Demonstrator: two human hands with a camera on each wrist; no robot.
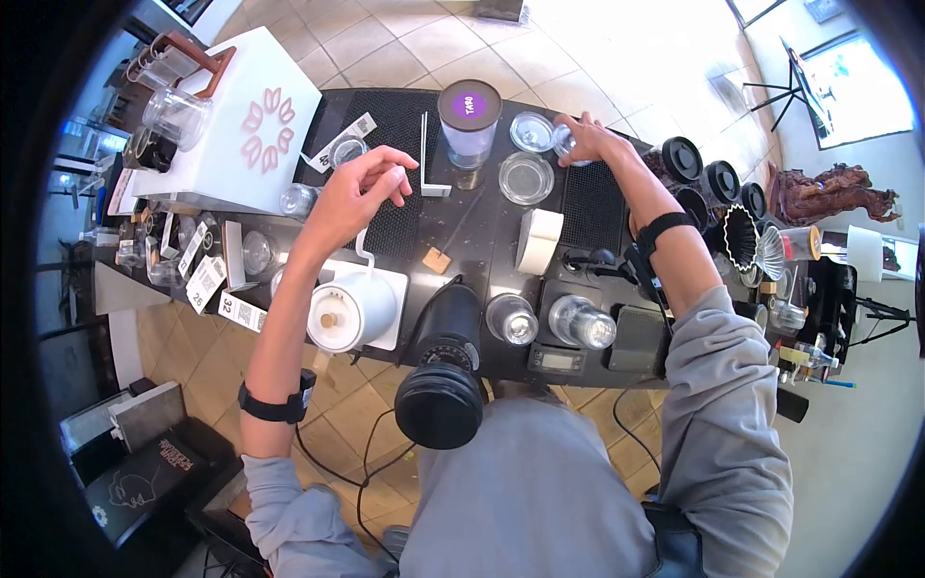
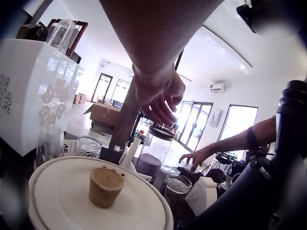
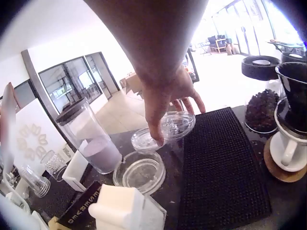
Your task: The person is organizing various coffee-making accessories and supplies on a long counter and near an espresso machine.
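My right hand [image 1: 590,140] grips a clear glass dish [image 3: 177,123] at the back of the dark table, thumb and fingers round its rim. Another clear glass piece [image 3: 145,139] lies beside it under the thumb, and a round glass dish [image 1: 526,178] sits nearer me. To the left stands a tall jar with a dark lid [image 1: 470,106] and purple powder inside. My left hand [image 1: 361,193] hangs in the air above the black mat, left of the jar, fingers loosely bent and holding nothing. A small glass [image 1: 349,150] stands beyond it.
A white kettle [image 1: 339,313] stands at front left and a black grinder [image 1: 445,356] at front centre. Two glasses, one on a scale [image 1: 557,359], stand near the front edge. A black ribbed mat [image 3: 220,167] and several dark-lidded jars [image 1: 681,160] are at the right; a white box [image 1: 251,125] is at left.
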